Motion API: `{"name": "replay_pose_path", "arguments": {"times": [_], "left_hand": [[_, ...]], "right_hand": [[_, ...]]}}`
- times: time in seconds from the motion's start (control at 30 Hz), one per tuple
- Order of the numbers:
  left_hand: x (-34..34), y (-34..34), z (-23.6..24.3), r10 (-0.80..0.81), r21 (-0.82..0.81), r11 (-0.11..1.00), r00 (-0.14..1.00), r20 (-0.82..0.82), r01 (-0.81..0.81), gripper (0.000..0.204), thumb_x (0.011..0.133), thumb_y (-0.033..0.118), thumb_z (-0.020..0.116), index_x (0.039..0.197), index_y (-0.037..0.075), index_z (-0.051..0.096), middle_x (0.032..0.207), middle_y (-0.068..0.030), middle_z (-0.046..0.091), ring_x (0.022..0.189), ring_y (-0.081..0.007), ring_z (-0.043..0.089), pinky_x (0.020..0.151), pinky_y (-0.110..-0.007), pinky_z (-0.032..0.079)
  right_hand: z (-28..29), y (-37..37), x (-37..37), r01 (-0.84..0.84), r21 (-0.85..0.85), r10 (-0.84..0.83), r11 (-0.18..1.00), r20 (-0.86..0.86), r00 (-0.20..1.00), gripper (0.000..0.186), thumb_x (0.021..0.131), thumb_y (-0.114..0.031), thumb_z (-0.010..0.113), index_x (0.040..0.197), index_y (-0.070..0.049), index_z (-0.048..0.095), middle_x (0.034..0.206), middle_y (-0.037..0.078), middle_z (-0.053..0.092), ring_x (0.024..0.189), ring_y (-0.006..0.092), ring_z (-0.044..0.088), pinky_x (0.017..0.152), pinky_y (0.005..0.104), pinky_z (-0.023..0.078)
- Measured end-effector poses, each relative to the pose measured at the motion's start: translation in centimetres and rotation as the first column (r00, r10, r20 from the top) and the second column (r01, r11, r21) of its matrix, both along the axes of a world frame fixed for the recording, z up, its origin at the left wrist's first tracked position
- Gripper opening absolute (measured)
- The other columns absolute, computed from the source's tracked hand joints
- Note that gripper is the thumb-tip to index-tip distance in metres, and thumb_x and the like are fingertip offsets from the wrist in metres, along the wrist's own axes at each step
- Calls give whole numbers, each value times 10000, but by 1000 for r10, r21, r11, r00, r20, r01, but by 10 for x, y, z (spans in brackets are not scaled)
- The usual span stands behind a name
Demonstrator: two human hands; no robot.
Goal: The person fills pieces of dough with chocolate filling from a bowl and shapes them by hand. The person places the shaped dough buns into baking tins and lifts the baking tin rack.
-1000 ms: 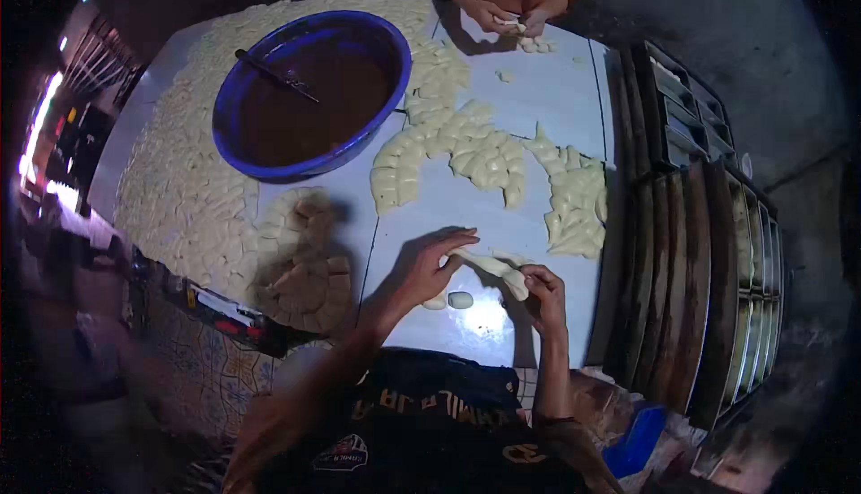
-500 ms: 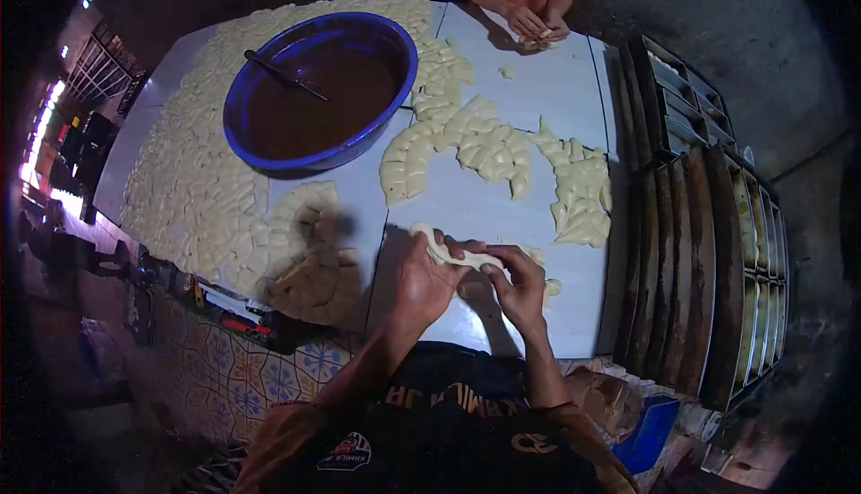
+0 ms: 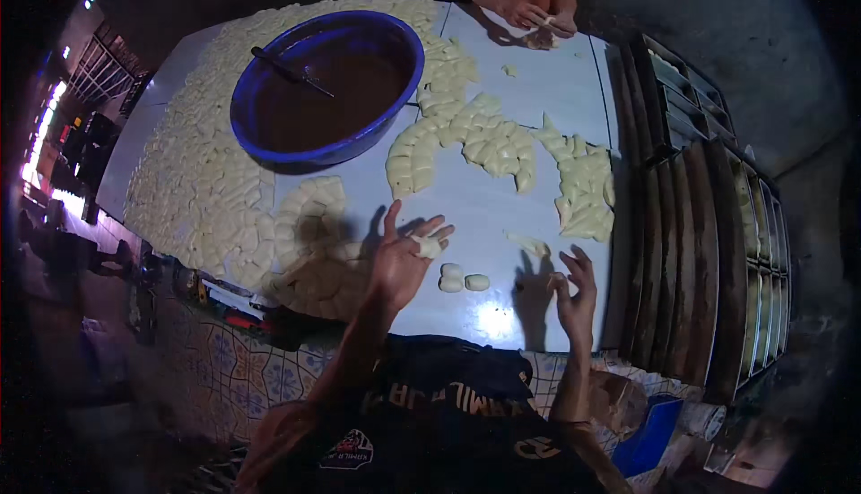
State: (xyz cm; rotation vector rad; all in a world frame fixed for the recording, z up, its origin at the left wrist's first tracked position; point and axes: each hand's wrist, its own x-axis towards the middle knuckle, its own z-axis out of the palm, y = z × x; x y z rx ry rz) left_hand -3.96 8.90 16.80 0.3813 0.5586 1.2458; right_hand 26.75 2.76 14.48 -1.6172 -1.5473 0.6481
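Observation:
My left hand (image 3: 402, 265) is over the near part of the white table, thumb and index finger spread. A small piece of pale dough (image 3: 428, 247) is held against its other fingers. To the right, my right hand (image 3: 577, 297) hovers above the tabletop with its fingers apart; something small and pale by its thumb is too small to make out. Between the hands lie rolled dough pieces (image 3: 450, 277), side by side on the table. Thin dough scraps (image 3: 527, 243) rest just beyond my right hand.
Flattened dough pieces (image 3: 193, 180) cover the table's left side, with more (image 3: 587, 189) at the right. A blue basin (image 3: 359, 146) of brown filling holds a dark-handled utensil (image 3: 291, 73). Trays (image 3: 691, 261) stand stacked at the right. Across the table, a person's hands (image 3: 543, 23) work dough.
The dough strip stretched between both hands is gone from between them. My right hand has moved right and opened; my left keeps a small piece. Rolled pieces between the hands now show fully.

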Motion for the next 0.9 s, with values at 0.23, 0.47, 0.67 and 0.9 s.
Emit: {"name": "replay_pose_path", "arguments": {"times": [0.23, 0.47, 0.67, 0.9], "left_hand": [[24, -19, -9, -284, -123, 944, 943, 173, 307, 607, 903, 69, 486, 1438, 244, 257, 1268, -182, 507, 1140, -327, 519, 969, -516, 410], [26, -39, 2, 274, 466, 879, 694, -665, 100, 437, 870, 111, 662, 1284, 21, 554, 1324, -104, 529, 1139, -178, 539, 931, -270, 433], [21, -43, -2, 412, 453, 889, 552, -725, -68, 214, 843, 67, 690, 1034, -30, 682, 1048, -99, 660, 938, -134, 609, 808, -262, 491], [12, -42, -3, 333, 194, 943, 765, -551, -271, 215, 870, 20, 646, 1080, -25, 632, 1033, -61, 648, 911, -97, 590, 808, -241, 469]], "right_hand": [[44, 24, -112, -470, 172, 497, 866, -196, 845, 370, 817, 16, 621, 1184, -28, 614, 1174, 137, 584, 1024, 264, 595, 870, 329, 487], [58, 33, -137, -190, -231, -105, 954, -853, 511, 337, 889, -55, 630, 1199, 43, 539, 1073, 94, 584, 900, 142, 608, 789, 268, 537], [54, 22, -159, -153, -49, 113, 987, -464, 879, 280, 884, -112, 637, 1128, 26, 634, 1045, 84, 554, 944, 153, 560, 811, 272, 494], [66, 33, -165, -355, 38, 331, 934, -464, 822, 256, 925, -144, 578, 1121, 10, 639, 1022, 63, 448, 813, 116, 515, 612, 226, 468]]}}
